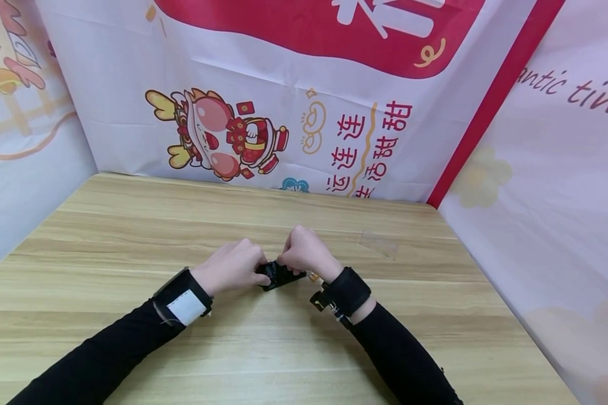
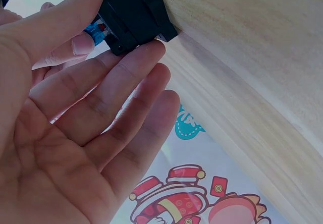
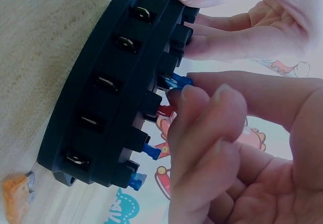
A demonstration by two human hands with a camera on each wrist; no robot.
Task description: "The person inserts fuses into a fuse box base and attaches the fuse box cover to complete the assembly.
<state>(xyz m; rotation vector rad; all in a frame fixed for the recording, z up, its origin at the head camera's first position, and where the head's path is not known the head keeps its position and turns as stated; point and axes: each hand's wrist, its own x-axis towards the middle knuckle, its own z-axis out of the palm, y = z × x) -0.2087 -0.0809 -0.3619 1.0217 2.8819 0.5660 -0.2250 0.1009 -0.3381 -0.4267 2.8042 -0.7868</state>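
Right wrist: we see the right hand pinch a blue fuse; the left hand grips the black fuse block, likely to steady it.

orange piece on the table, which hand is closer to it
Right. In the head view the orange piece lies just beside the right hand; the left hand is farther off, holding the opposite end of the black block.
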